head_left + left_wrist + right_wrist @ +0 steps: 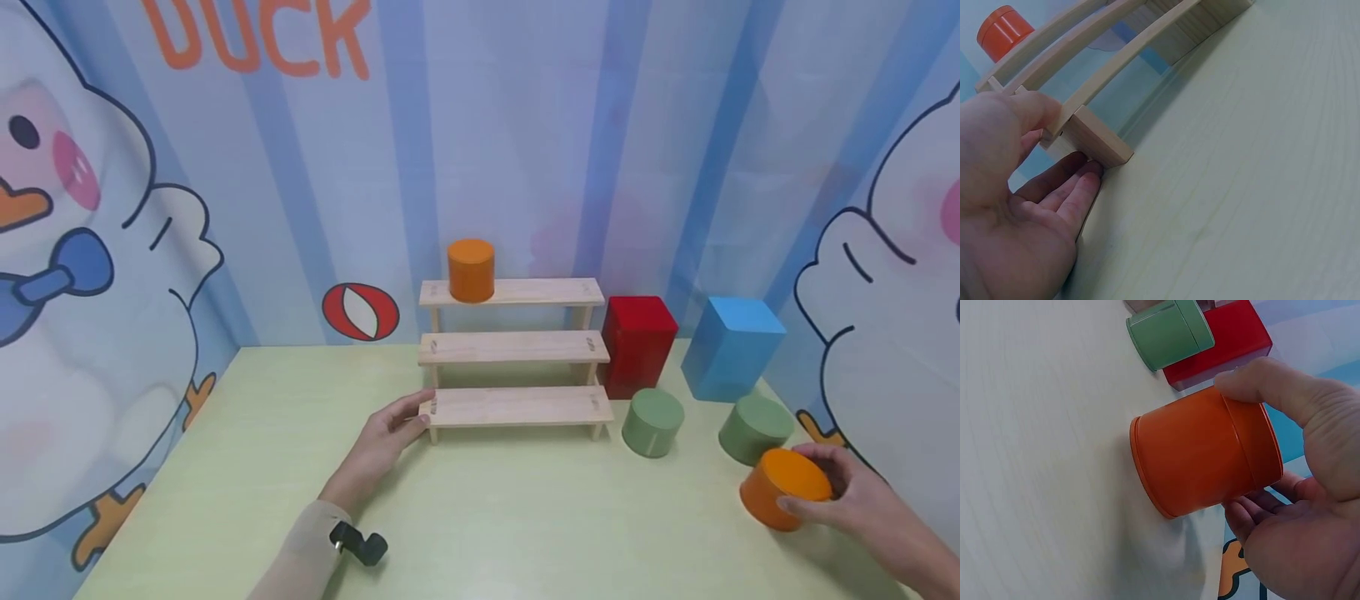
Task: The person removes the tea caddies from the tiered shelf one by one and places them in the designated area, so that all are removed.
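A small three-step wooden stand (517, 403) stands on the table by the back wall. My left hand (387, 435) holds the left end of its lowest step; in the left wrist view, the thumb lies at the plank (1129, 53) and the fingertips (1090, 178) are at the leg. On the top step, toward the left, sits an orange tin (471, 272). My right hand (851, 492) grips a second orange tin (780, 492) at the front right, thumb on one side and fingers on the other. It is close over the table, its shadow beneath.
Right of the stand are a tall red box (639, 348) and a light blue box (731, 350). Two green tins (652, 423) stand in front of them, one just behind the held tin. Duck-printed cloth (495, 125) lines the back and sides of the pale table (525, 517).
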The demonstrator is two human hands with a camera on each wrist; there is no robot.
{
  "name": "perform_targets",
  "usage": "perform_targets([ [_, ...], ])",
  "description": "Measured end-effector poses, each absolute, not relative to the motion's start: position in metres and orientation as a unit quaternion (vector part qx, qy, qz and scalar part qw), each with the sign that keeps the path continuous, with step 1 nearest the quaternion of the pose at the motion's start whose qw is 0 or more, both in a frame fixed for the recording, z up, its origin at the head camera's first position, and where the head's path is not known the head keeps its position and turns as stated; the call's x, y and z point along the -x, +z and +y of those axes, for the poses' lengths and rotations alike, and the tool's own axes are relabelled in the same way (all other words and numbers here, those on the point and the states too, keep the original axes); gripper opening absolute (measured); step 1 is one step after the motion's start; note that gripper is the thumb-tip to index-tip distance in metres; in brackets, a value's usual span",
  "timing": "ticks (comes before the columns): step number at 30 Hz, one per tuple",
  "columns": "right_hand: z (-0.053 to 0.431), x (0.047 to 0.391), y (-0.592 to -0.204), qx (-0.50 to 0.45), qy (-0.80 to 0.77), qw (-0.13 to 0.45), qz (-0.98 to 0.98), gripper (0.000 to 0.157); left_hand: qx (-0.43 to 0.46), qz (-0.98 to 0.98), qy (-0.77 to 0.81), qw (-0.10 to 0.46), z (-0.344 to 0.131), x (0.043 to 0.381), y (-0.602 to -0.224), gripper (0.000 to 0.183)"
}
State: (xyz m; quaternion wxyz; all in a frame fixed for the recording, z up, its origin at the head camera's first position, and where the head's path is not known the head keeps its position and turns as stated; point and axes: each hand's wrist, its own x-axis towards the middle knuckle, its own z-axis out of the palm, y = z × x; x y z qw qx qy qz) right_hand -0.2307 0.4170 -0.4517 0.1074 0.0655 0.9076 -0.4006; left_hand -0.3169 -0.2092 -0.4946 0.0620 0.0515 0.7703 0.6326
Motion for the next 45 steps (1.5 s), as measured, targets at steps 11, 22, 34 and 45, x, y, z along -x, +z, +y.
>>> perform_targets([
  [11, 0.414, 0.230, -0.440, -0.076, -0.393, 0.114, 0.909, 0.116, -0.050, 0.765, 0.639, 0.064, -0.209, 0.316, -0.496, 0.047],
  [22, 0.404, 0.236, -0.422, -0.053, -0.377, 0.092, 0.920, 0.109, -0.051, 0.766, 0.638, 0.062, -0.210, 0.312, -0.498, 0.048],
  [34, 0.378, 0.254, -0.383, -0.009, -0.386, 0.032, 0.922, 0.106, -0.065, 0.764, 0.639, 0.057, -0.209, 0.319, -0.495, 0.047],
  [45, 0.334, 0.284, -0.338, 0.051, -0.400, -0.009, 0.915, 0.102, -0.057, 0.768, 0.636, 0.057, -0.209, 0.316, -0.494, 0.048],
])
